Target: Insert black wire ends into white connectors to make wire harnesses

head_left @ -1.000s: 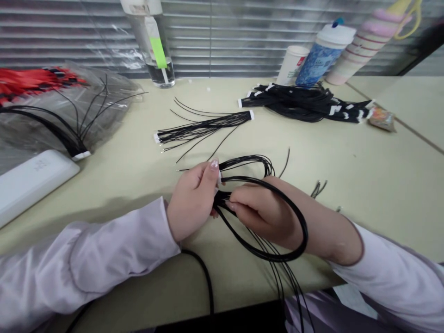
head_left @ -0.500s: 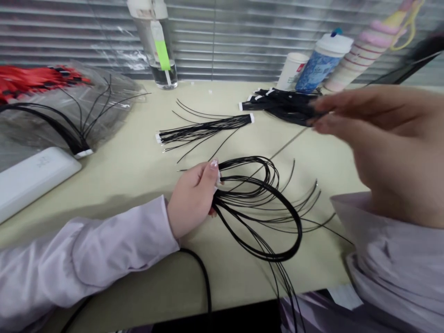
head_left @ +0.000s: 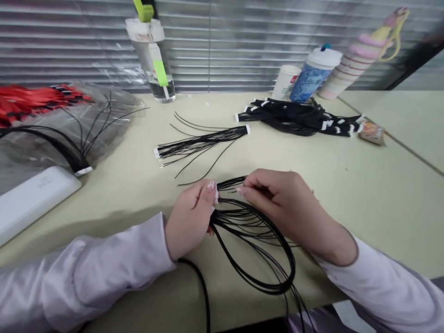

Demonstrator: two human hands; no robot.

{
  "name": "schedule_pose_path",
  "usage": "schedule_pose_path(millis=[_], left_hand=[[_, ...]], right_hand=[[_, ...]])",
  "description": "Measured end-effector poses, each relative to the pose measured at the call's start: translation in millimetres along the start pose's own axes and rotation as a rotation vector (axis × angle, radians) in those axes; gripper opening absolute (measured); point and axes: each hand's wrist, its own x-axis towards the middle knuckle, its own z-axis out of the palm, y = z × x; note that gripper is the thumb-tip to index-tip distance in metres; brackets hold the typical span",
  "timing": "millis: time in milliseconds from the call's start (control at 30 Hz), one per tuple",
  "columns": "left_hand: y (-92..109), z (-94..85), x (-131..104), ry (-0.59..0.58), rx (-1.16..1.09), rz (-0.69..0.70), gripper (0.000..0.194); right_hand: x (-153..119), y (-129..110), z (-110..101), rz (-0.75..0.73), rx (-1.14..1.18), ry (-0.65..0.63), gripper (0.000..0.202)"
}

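My left hand (head_left: 191, 218) is closed around the white connector end of a black wire harness (head_left: 290, 259), thumb on top. From that grip the harness loops out to the right, and several loose wires hang over the table's front edge. My right hand (head_left: 280, 199) pinches a thin black wire (head_left: 233, 191) just right of the connector; its bare tip points at the left hand. Most of the connector is hidden by my left fingers. Beyond both hands lies another black wire bundle (head_left: 204, 140) with white connectors at its two ends.
A pile of black harnesses (head_left: 294, 115) lies at the back right, beside a small packet (head_left: 372, 133). A water bottle (head_left: 154, 64), a white cup (head_left: 286, 81), a blue cup (head_left: 314, 74) and a pastel umbrella (head_left: 360, 51) stand behind. At left are a white box-shaped device (head_left: 38, 199) and plastic bags (head_left: 104, 125).
My right hand has come down and left from the upper right, bringing a wire end close to the connector. My left hand keeps its grip on the harness. The view has tilted up slightly.
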Motion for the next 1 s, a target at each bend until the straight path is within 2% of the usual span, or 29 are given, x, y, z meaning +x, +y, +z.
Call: schedule_pose_path(millis=[167, 333, 533, 767, 1000], left_hand=[[1.3, -0.1, -0.9, -0.017, 0.058, 0.062, 0.04], [2.4, 0.2, -1.5, 0.007, 0.092, 0.098, 0.038], [0.8, 0.6, -1.3, -0.014, 0.1, 0.122, 0.037], [0.8, -0.6, -2.9, -0.022, 0.123, 0.166, 0.036], [2.7, -1.5, -0.9, -0.045, 0.153, 0.179, 0.035]], right_hand=[[3.4, -1.9, 6.6, -0.04, -0.049, -0.057, 0.026], [5.1, -1.8, 6.7, -0.073, -0.021, -0.074, 0.021], [6.2, -0.5, 11.2, -0.096, -0.043, -0.008, 0.021], [4.8, -2.4, 11.8, -0.132, -0.161, -0.048, 0.024], [6.1, -1.5, 18.2, -0.191, -0.146, -0.072, 0.024]])
